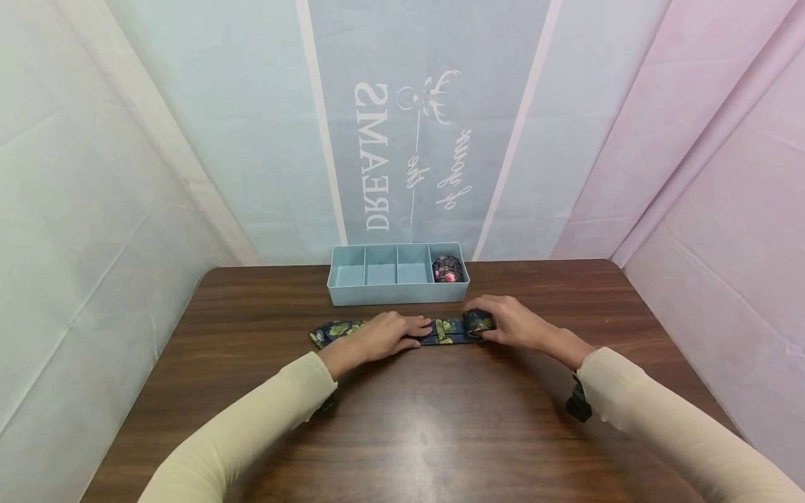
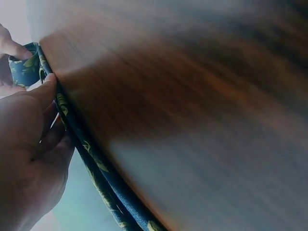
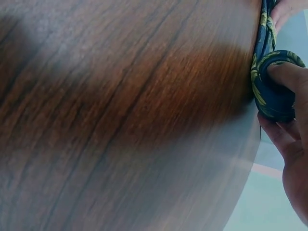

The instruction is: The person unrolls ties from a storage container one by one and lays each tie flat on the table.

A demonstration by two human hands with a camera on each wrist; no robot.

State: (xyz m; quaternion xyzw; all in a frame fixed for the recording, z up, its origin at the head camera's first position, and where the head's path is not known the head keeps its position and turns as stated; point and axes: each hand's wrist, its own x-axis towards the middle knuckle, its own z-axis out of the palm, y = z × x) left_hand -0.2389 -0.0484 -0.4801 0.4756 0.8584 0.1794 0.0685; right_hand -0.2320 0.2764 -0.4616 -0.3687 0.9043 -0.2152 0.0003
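Observation:
A dark blue necktie point(image 1: 445, 328) with a yellow-green floral pattern lies lengthwise across the table, its pointed end at the left. The right part is wound into a roll point(image 2: 24, 70), which my right hand point(image 1: 511, 323) grips between thumb and fingers; the right wrist view shows the thumb pushed into the side of the coil point(image 3: 276, 91). My left hand point(image 1: 386, 335) rests on the flat stretch of the tie left of the roll, fingers extended and pressing it to the table. Part of the tie is hidden under that hand.
Just behind the tie stands a light blue box point(image 1: 396, 294) with several compartments in a row. Its rightmost compartment holds a rolled dark floral cloth point(image 1: 448, 269). A wood-grain table point(image 1: 402, 433) lies beneath, with a printed cloth backdrop point(image 1: 434, 42) behind it.

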